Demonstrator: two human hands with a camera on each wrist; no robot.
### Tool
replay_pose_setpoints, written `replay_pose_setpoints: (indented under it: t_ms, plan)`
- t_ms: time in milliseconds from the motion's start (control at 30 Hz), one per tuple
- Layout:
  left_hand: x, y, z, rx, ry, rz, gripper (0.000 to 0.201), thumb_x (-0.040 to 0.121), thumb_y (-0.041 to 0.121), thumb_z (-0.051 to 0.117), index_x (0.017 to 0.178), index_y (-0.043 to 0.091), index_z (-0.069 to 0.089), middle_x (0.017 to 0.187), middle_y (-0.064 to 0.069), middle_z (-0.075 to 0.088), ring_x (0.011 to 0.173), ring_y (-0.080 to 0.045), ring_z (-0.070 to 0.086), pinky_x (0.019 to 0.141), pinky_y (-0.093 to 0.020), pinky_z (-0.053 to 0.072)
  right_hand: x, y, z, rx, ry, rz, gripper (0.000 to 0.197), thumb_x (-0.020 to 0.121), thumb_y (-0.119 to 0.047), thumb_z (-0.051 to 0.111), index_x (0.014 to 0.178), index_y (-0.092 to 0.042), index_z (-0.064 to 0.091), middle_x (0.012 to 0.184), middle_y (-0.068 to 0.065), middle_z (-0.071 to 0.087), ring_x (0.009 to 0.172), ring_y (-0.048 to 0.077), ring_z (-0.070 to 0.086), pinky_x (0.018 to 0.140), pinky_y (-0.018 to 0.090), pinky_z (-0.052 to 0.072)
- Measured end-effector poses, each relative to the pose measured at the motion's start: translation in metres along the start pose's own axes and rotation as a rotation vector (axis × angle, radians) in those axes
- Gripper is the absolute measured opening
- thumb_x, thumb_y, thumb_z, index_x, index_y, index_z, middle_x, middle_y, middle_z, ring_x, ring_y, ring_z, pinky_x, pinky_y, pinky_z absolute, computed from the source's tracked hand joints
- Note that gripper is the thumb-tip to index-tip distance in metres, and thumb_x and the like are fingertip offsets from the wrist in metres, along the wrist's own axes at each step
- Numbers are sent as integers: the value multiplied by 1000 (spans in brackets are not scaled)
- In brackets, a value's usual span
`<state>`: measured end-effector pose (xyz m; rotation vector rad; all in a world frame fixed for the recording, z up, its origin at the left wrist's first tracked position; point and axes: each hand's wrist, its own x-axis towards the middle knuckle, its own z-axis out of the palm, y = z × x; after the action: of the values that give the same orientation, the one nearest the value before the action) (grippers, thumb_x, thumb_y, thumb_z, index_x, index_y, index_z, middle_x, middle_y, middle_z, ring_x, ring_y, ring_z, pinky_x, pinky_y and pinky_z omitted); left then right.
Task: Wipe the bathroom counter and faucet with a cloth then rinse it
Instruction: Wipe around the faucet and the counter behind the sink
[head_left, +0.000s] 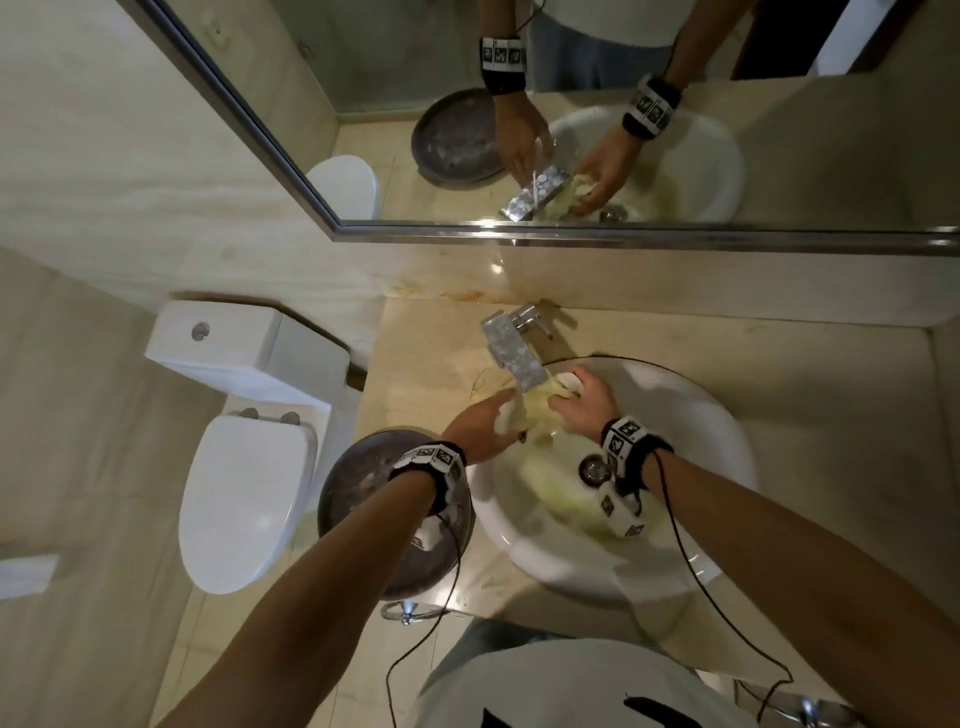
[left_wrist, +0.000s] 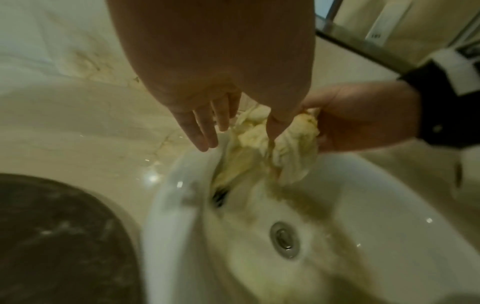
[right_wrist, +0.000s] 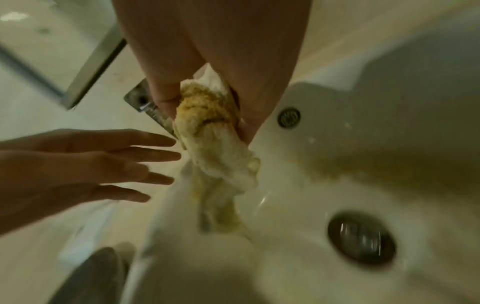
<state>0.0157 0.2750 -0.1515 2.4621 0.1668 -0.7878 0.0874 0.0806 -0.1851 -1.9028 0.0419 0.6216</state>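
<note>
The sink (head_left: 675, 415) sat in the desk (head_left: 415, 374), right of centre. The faucet (head_left: 511, 348) stood at 11 o'clock of the sink, its spout over the rim. The round bowl (head_left: 363, 467) lay on the desk at 9 o'clock, just beside the sink. The mirror (head_left: 467, 228) hung behind at 12 o'clock. The toilet (head_left: 244, 467) stood left of the desk.

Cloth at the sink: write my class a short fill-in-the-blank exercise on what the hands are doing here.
1. The cloth is gripped by the ____ hand.
2. The left hand has its fingers ____.
3. The cloth hangs over the white ____.
4. The dark round basin sits to the sink's ____.

Missing words: right; straight; sink; left
</note>
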Motion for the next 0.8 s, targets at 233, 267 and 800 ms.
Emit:
replay_pose_setpoints:
  t_ms: [233, 267, 800]
  plan:
    - [-10, 16, 20, -69, -38, 65, 84, 75, 32, 78, 147, 22, 36, 133, -4, 58, 117, -24, 58, 98, -37, 48, -54, 7, 49, 371, 60, 288, 27, 77, -8, 73, 102, -14, 67, 99, 14, 72, 97, 34, 70, 77, 44, 61]
    - [-10, 11, 19, -74, -28, 68, 82, 76, 28, 80, 146, 20, 37, 132, -5, 59, 117, -25, 58, 96, -36, 48, -58, 2, 53, 386, 61, 288, 27, 78, -6, 73, 102, -14, 67, 98, 14, 72, 97, 34, 70, 76, 44, 61]
    - [-47, -70, -30, -237, 299, 38, 27, 84, 7, 63, 109, 17, 63, 104, -5, 71, 97, -31, 65, 79, -36, 52, -78, -95, 72, 442, -236, 178, 57, 79, -14, 82, 128, -25, 56, 116, 7, 70, 100, 24, 72, 82, 43, 61]
